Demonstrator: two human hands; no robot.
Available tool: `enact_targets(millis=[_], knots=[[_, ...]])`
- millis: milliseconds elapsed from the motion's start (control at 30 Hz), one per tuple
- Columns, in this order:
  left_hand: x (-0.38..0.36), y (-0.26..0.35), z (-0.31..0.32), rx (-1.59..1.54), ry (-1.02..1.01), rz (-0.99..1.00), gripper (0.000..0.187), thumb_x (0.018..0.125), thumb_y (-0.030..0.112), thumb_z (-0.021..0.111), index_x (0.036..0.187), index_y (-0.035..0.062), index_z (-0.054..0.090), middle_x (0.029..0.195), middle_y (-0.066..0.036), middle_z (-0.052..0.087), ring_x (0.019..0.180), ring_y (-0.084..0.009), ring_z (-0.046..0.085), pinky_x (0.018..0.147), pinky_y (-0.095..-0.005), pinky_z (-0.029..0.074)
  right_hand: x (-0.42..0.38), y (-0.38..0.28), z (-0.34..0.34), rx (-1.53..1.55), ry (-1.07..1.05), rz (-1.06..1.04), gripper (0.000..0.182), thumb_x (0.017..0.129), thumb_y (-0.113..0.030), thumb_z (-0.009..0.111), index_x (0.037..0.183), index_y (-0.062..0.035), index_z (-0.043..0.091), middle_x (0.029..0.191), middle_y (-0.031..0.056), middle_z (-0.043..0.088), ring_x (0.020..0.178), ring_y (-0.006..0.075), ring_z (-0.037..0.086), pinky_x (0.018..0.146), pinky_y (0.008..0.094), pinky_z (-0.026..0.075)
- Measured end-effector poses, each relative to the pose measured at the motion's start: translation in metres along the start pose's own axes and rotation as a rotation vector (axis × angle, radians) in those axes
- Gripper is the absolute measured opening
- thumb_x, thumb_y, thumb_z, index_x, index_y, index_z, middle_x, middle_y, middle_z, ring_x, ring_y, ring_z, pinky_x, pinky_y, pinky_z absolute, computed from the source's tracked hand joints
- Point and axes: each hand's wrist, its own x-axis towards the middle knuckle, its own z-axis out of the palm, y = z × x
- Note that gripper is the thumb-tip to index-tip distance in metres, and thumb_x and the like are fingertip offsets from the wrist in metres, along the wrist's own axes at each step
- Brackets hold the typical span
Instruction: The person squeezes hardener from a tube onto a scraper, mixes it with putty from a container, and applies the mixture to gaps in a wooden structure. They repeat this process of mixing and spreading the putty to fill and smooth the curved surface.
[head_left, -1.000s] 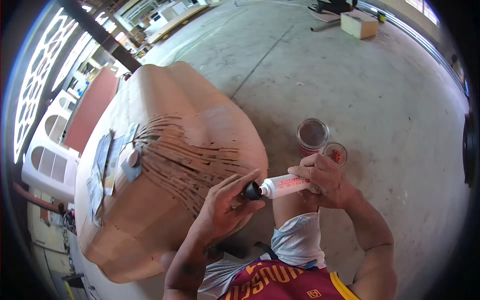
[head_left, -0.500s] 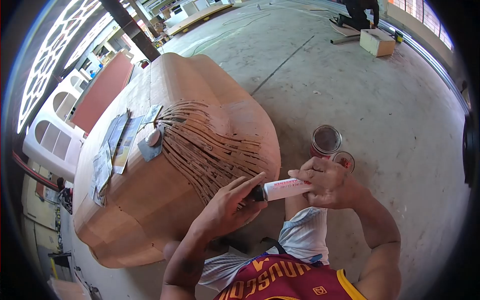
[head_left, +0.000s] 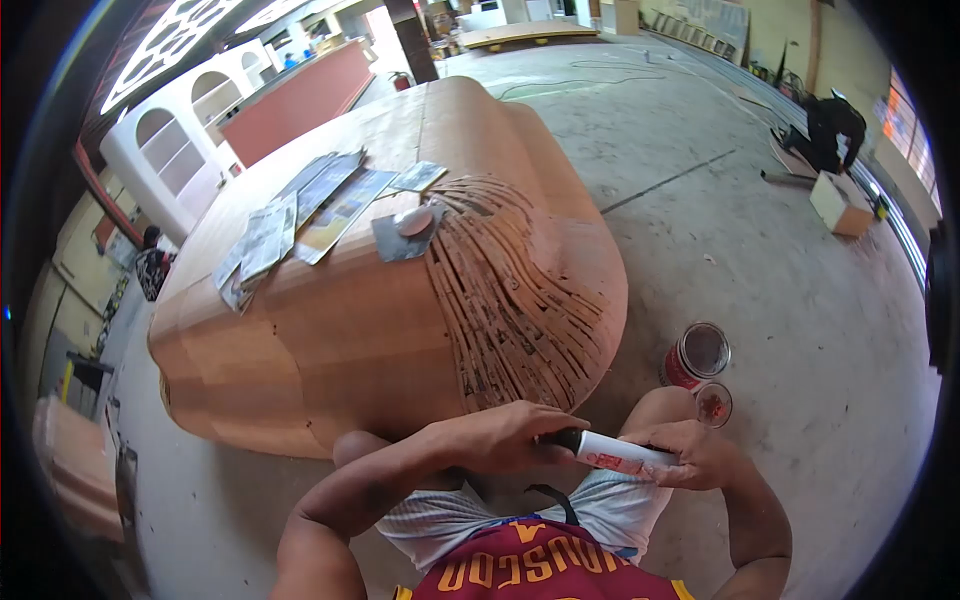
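- Your right hand (head_left: 690, 455) wraps closed around the body of the white tube (head_left: 622, 455), which lies nearly level across your lap, just below the lower edge of the wooden form (head_left: 400, 300).
- Your left hand (head_left: 500, 440) is pinched shut on the black cap (head_left: 566, 438) at the tube's near end; whether the cap is seated or loose cannot be told from this view.
- Keep the tube body fixed in the right hand and let only the left fingers turn the cap; hold the nozzle end away from your shorts and from the wood, since a squeeze of the body may push paste out.
- The patch of thin, dark-seamed slats (head_left: 510, 290) on the curved front of the form sits directly above both hands, close enough that a raised elbow could brush it.
- An open can (head_left: 697, 357) and its lid (head_left: 714, 404) rest on the concrete floor (head_left: 780, 260) just beside your right knee; mind them when you shift.
- Sheets of paper (head_left: 300, 215) and a small pad on a grey sheet (head_left: 408, 232) lie on top of the form, well apart from your hands.
- Another person (head_left: 830, 130) crouches by a box (head_left: 840, 202) far across the floor.
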Motion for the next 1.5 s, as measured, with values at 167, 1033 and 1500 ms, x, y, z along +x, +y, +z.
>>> enact_targets(millis=[167, 1033, 1500], knots=[[-0.028, -0.027, 0.009, -0.383, 0.066, -0.153, 0.045, 0.11, 0.037, 0.053, 0.132, -0.0015, 0.061, 0.085, -0.009, 0.067, 0.079, -0.0166, 0.065, 0.075, -0.0345, 0.054, 0.031, -0.026, -0.003, -0.373, -0.027, -0.068, 0.052, 0.092, -0.034, 0.074, 0.137, -0.0094, 0.065, 0.113, 0.0154, 0.074, 0.099, 0.0299, 0.073, 0.086, 0.0383, 0.055], [-0.069, -0.038, 0.028, -0.15, 0.391, -0.121, 0.047, 0.112, 0.045, 0.042, 0.112, 0.0002, 0.054, 0.095, -0.013, 0.058, 0.08, -0.0258, 0.058, 0.077, -0.039, 0.048, 0.086, -0.023, 0.022, 0.223, -0.05, 0.052, 0.052, 0.084, -0.024, 0.087, 0.125, -0.0041, 0.062, 0.099, 0.0083, 0.069, 0.091, 0.0178, 0.069, 0.081, 0.034, 0.056], [-0.054, -0.02, 0.015, 0.111, 0.586, 0.107, 0.048, 0.086, 0.01, 0.084, 0.127, 0.0072, 0.06, 0.119, -0.011, 0.058, 0.102, -0.0206, 0.063, 0.077, -0.0296, 0.056, 0.062, 0.004, 0.029, 0.626, -0.088, 0.265, 0.057, 0.089, -0.027, 0.084, 0.129, 0.0037, 0.058, 0.111, 0.0126, 0.071, 0.099, 0.0153, 0.068, 0.08, 0.0281, 0.056]])
